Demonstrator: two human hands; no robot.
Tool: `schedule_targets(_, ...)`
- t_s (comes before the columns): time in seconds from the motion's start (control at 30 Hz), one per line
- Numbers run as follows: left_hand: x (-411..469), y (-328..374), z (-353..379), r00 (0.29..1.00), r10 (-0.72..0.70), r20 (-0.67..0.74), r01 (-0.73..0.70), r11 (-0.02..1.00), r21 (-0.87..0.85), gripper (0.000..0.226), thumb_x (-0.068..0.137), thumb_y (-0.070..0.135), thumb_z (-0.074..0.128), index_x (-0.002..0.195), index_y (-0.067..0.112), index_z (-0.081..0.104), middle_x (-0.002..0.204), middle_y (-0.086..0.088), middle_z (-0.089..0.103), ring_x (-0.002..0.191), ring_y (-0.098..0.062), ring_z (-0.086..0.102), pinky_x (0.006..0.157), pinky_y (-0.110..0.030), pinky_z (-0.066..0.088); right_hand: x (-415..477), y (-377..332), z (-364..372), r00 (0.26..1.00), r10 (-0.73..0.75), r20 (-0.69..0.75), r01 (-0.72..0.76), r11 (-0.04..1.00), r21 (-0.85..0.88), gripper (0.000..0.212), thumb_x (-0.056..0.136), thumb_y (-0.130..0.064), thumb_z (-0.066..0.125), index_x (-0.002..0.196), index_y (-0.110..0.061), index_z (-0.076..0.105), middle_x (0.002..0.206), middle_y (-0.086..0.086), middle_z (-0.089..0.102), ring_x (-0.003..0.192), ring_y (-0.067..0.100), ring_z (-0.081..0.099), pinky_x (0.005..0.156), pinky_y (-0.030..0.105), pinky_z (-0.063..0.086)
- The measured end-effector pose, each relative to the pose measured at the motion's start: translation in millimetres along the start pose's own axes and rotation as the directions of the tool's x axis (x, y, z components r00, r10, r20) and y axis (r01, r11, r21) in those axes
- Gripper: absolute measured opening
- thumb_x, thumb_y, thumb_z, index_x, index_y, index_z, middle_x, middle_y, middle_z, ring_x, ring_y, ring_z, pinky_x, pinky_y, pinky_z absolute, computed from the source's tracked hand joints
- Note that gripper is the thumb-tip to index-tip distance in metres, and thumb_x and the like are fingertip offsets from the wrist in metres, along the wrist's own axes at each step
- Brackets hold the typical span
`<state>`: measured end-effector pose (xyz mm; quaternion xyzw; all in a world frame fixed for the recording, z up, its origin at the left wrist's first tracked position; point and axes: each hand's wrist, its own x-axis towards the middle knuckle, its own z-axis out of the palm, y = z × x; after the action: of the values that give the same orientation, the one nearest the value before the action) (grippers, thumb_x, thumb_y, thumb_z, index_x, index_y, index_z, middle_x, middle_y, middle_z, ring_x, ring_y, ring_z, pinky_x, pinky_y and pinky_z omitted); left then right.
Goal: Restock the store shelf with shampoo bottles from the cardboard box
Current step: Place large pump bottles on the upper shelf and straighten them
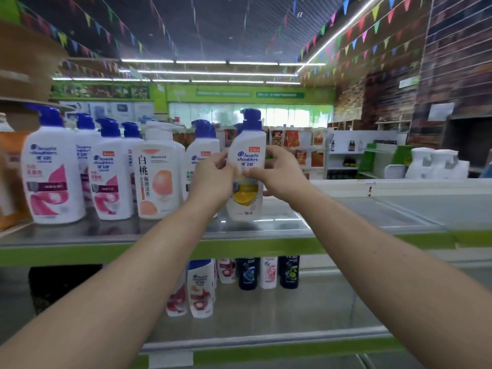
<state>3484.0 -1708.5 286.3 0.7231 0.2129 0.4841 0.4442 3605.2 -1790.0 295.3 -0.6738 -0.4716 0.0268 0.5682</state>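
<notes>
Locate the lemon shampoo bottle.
Head view centre: lemon shampoo bottle on the upper shelf, held by left hand and right hand, right of the peach bottle.

1. The lemon bottle [246, 166] carries the brand "head & shoulders" in blue on its label. The Chinese characters beneath it and the small orange tag at the label's upper right are too blurred to read.
2. The peach bottle [157, 179] bears the large black characters "白桃" down its left side. The smaller print beside them is unclear.
3. The pink-labelled bottle [109, 171] shows "head & shoulders" in blue, slightly blurred.
4. The far-left bottle [52, 171] shows the same brand, more blurred.
5. The green signs [250, 94] on the back wall carry white lettering that cannot be read.
</notes>
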Motion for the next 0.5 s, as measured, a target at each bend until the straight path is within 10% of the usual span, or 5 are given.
schedule_targets(0.2, 8, -28, -4, 0.99, -0.103, 0.098, 0.1, 0.994, 0.037, 0.047, 0.093, 0.013, 0.055, 0.138, 0.024, 0.055, 0.128, 0.004, 0.063, 0.109, -0.018, 0.061, 0.089, -0.035, 0.051, 16, 14, 16, 0.999, 0.048, 0.011, -0.048, 0.998, 0.029, 0.046, 0.084, -0.019, 0.078, 0.125, -0.02, 0.059, 0.111, 0.0, 0.073, 0.098, 0.018, 0.071, 0.081, 0.048, 0.061)
schedule_targets(0.5, 4, -32, 1, 0.991, -0.078, 0.106, 0.078, 0.997, 0.01, 0.022, 0.098, 0.016, 0.052, 0.114, 0.031, 0.053, 0.1, 0.012, 0.058, 0.092, -0.011, 0.057, 0.067, -0.024, 0.045, 30, 22, 28, 0.998, 0.039, 0.042, -0.039, 0.999, 0.001, 0.037, 0.088, -0.021, 0.073, 0.123, -0.025, 0.061, 0.112, -0.003, 0.072, 0.101, 0.016, 0.069, 0.086, 0.048, 0.06)
